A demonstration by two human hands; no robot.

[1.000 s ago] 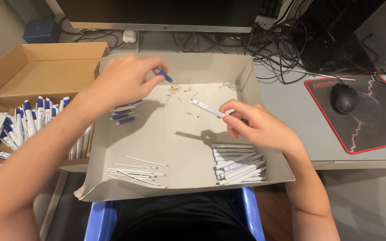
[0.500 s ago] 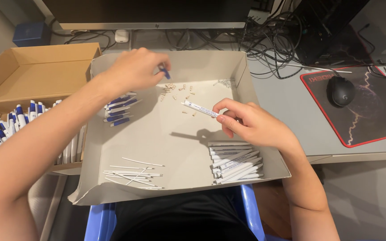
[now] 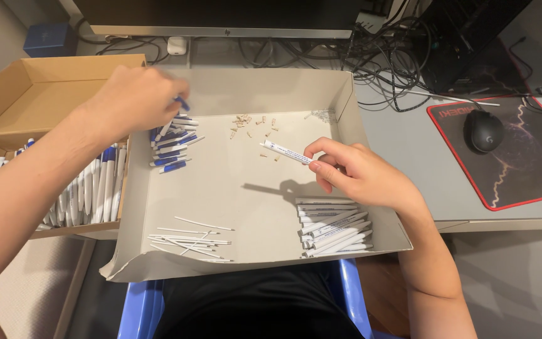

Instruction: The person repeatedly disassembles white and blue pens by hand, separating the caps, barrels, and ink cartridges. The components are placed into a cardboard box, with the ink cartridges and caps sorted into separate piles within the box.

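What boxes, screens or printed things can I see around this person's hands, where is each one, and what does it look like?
Grey cardboard tray: centre, shallow, open.
Brown cardboard box: far left, flaps open.
Monitor: top, dark screen, silver lower edge.
Small blue box: top left, square.
Mouse mat: right, black with red border, printed bolt pattern.
White pen barrel: in right hand, small blue print.

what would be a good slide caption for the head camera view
Right hand holds a white pen barrel over a shallow cardboard tray while the left hand picks a blue pen part.
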